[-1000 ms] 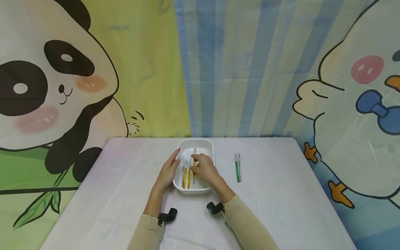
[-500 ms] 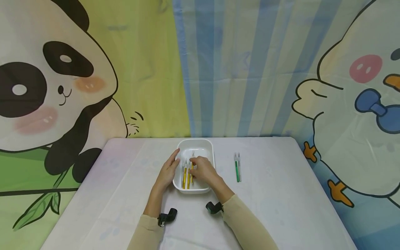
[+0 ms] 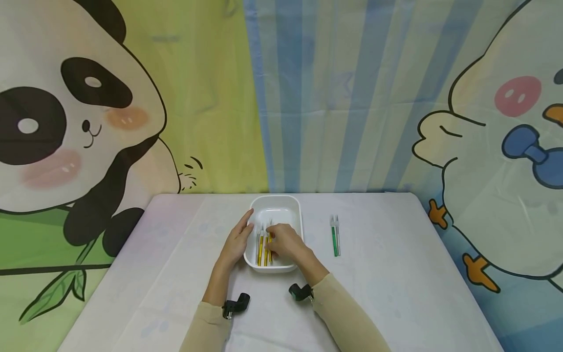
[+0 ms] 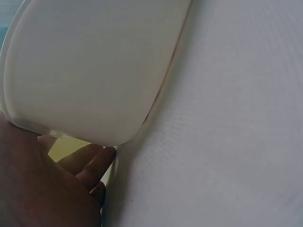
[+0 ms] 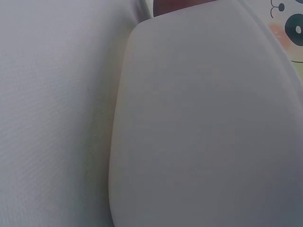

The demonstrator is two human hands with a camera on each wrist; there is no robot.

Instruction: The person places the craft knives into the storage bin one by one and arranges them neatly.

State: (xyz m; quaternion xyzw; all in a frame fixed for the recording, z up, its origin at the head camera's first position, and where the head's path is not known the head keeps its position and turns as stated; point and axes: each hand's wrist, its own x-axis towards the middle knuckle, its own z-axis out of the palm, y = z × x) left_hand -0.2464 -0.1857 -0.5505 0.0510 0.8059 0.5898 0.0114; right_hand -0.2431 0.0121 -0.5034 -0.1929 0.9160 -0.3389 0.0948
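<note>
Pinching the rightmost gold pen [image 3: 270,238] between thumb and fingers, the right hand [image 3: 288,241] reaches in over the right side of the white tray [image 3: 285,209]. That pen lies in the tray's near half, its long axis running near to far and its clear end pointing far; whether it touches the tray's floor cannot be told. Just to its left, other slim pens [image 3: 260,250] lie nearly parallel, clear ends also far, their near ends close to the tray's near wall. The left hand [image 3: 236,240] rests along the tray's left wall, fingers extended and lightly spread against the outside. The tray's own long axis runs near to far as well, its far rim close to the far edge of the table [image 3: 374,293]. Bare tray floor extends beyond the pens on the far side, while the right hand covers much of the space to the right. Outside, a green pen [image 3: 334,240] and a silver pen [image 3: 338,239] lie side by side, pointing far, well apart from the tray's right rim, with bare cloth between and wide room farther right.
</note>
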